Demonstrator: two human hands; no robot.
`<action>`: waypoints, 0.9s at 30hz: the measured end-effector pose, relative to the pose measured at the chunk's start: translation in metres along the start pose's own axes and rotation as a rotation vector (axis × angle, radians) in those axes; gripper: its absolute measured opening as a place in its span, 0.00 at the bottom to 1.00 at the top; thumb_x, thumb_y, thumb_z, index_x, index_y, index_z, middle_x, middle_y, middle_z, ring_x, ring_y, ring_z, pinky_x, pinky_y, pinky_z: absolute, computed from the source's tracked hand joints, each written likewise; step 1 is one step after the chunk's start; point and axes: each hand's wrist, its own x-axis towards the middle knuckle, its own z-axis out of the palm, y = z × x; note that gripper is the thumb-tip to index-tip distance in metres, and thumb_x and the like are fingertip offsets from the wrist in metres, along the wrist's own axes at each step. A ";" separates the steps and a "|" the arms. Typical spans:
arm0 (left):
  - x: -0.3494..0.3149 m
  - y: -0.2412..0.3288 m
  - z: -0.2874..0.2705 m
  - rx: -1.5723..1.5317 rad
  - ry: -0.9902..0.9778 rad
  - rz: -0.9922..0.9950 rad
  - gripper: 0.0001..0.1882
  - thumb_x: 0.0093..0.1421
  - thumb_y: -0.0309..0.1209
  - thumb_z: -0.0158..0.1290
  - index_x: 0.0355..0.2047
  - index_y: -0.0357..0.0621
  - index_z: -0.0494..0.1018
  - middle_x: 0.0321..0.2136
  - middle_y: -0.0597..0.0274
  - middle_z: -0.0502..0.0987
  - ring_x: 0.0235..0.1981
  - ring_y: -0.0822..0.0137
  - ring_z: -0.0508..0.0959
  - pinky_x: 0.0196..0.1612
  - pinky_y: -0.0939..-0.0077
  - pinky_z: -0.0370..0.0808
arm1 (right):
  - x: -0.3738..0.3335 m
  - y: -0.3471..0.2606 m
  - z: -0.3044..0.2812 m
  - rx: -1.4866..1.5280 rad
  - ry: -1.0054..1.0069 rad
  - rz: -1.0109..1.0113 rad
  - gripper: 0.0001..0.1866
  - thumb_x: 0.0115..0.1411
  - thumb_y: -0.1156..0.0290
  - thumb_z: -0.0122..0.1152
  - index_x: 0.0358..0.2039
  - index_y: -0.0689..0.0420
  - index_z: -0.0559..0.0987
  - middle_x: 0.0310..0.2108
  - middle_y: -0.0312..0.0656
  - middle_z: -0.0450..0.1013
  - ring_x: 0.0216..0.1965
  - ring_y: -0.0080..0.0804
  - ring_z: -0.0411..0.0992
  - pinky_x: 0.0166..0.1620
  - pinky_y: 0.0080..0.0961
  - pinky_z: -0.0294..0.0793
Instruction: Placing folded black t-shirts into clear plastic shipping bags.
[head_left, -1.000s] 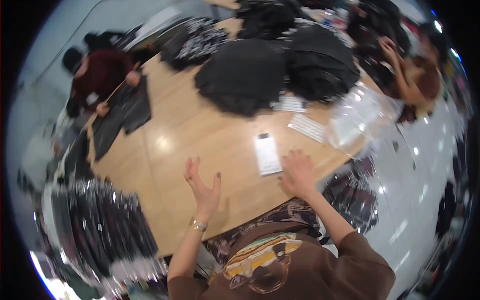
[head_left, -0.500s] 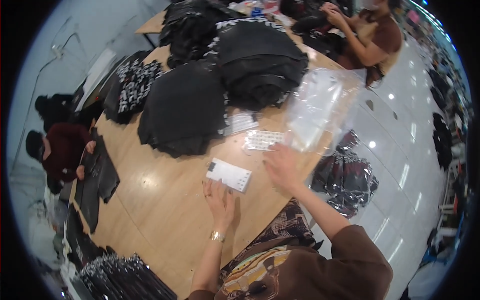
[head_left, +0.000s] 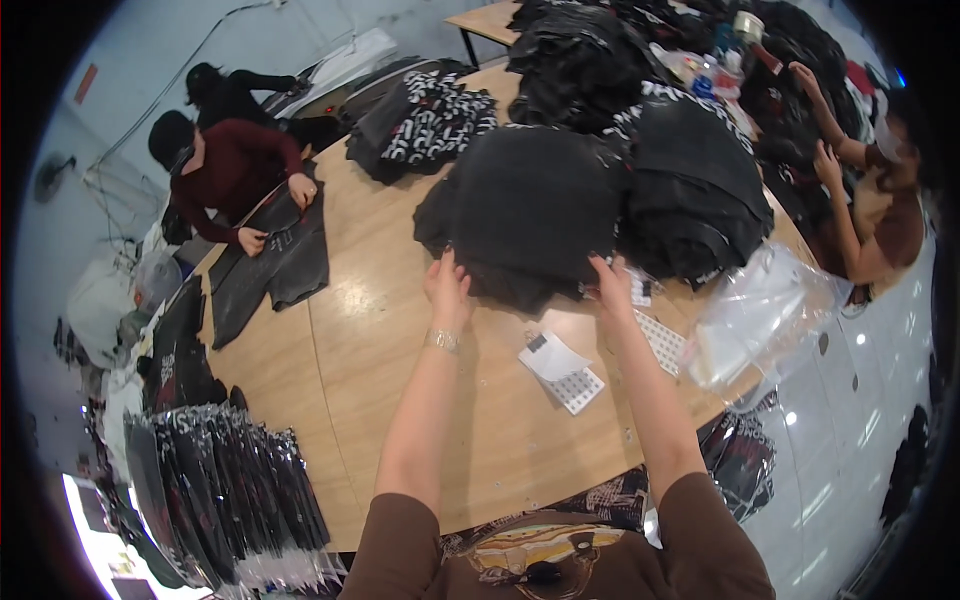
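Both arms reach forward to a pile of folded black garments in the middle of the table. My left hand (head_left: 449,285) is closed on the near left corner of the top folded black garment (head_left: 537,195). On its near right corner, my right hand (head_left: 613,284) grips with thumb on top; the fingers underneath are partly hidden. Between my forearms lies a white card (head_left: 556,355), overlapping a sheet of small stickers (head_left: 577,391). Another sticker sheet (head_left: 660,344) is just right of my right forearm.
Clear plastic bags (head_left: 765,315) lie at the table's right edge. More black garment piles (head_left: 695,195) stand behind and beside. Bagged garments (head_left: 220,490) are stacked at lower left. A person in dark red (head_left: 235,175) handles a garment at left; another person (head_left: 880,215) works at far right.
Both hands have left the white card and sticker sheet and moved forward onto the folded garment. The white card now sits over a sticker sheet. The view has swung.
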 end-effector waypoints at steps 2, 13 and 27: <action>0.013 0.010 0.007 -0.051 0.021 -0.061 0.16 0.51 0.39 0.61 0.34 0.48 0.69 0.28 0.69 0.68 0.33 0.75 0.68 0.36 0.76 0.68 | -0.017 -0.009 0.007 0.343 -0.010 -0.018 0.15 0.51 0.61 0.62 0.36 0.55 0.74 0.31 0.31 0.72 0.32 0.19 0.69 0.32 0.20 0.69; 0.044 0.008 0.008 -0.085 0.035 -0.117 0.16 0.49 0.43 0.61 0.30 0.51 0.69 0.25 0.72 0.67 0.26 0.75 0.68 0.26 0.81 0.69 | -0.061 0.001 0.137 0.708 -0.089 0.253 0.21 0.52 0.61 0.64 0.38 0.58 0.66 0.35 0.40 0.66 0.36 0.32 0.71 0.32 0.28 0.73; 0.041 0.006 -0.009 -0.087 -0.134 -0.002 0.22 0.52 0.37 0.60 0.41 0.36 0.67 0.35 0.58 0.75 0.32 0.69 0.76 0.32 0.74 0.75 | -0.066 0.030 0.100 0.797 0.180 0.215 0.21 0.50 0.67 0.63 0.45 0.49 0.68 0.40 0.35 0.68 0.40 0.29 0.66 0.39 0.29 0.67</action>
